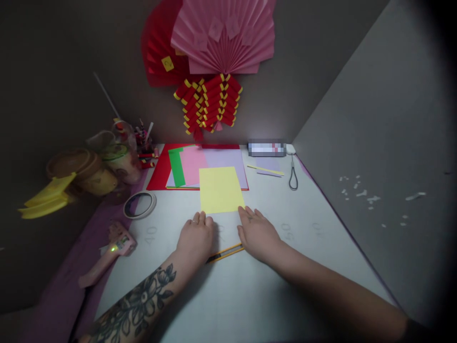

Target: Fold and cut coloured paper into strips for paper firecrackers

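Observation:
A yellow sheet of paper point(221, 189) lies on the white tabletop, its far part over a stack of coloured sheets. My left hand point(195, 236) is at the sheet's near left corner, its fingers curled in and close together on the edge. At the near right corner, my right hand point(260, 234) rests its fingertips on the paper, the thumb standing apart from the fingers. Between the wrists lies a slim orange-and-black tool point(228, 251), partly hidden by both hands; its kind does not show clearly.
A pink glue gun point(103, 262) with a green light and a tape roll point(153, 205) lie left. Behind them stand plastic cups point(123, 164). Thin paper strips point(266, 170) and a looped cord point(293, 178) lie back right. Paper fans point(228, 35) hang on the wall.

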The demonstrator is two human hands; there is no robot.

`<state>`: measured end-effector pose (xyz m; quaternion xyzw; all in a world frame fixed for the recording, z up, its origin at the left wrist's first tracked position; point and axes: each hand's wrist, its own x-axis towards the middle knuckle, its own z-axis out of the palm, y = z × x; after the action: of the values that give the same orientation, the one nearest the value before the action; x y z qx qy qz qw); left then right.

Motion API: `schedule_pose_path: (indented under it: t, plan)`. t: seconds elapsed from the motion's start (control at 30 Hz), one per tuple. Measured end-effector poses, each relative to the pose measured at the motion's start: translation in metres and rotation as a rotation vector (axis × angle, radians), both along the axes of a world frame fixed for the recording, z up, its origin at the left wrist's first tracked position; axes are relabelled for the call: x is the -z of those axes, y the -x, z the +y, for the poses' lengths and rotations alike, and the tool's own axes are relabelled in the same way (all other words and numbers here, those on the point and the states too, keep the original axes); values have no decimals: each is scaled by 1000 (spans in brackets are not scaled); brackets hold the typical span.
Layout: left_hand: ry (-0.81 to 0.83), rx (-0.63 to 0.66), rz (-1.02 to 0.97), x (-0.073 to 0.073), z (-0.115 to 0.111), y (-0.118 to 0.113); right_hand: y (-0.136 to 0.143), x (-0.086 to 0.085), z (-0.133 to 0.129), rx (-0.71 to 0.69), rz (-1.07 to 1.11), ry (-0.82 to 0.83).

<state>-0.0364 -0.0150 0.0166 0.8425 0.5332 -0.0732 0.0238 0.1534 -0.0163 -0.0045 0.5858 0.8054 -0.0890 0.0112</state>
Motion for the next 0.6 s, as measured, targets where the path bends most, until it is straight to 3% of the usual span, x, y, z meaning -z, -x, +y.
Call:
schedule_pose_path:
  t: [0.17,0.37,0.47,0.53,0.6]
  plan:
    - [-47,7,9,-4,0,-2,-12,9,1,27,-44,-89]
    - [-67,2,-32,-7,3,2,-27,11,0,12,161,-263]
    - [-58,-4,-46,-11,7,6,-21,3,-7,-190,287,-270]
    - [-50,-12,-39,-14,9,7,-11,1,-13,-413,347,-179]
    - [-47,-34,-18,-17,10,9,-1,2,-18,-541,368,-102]
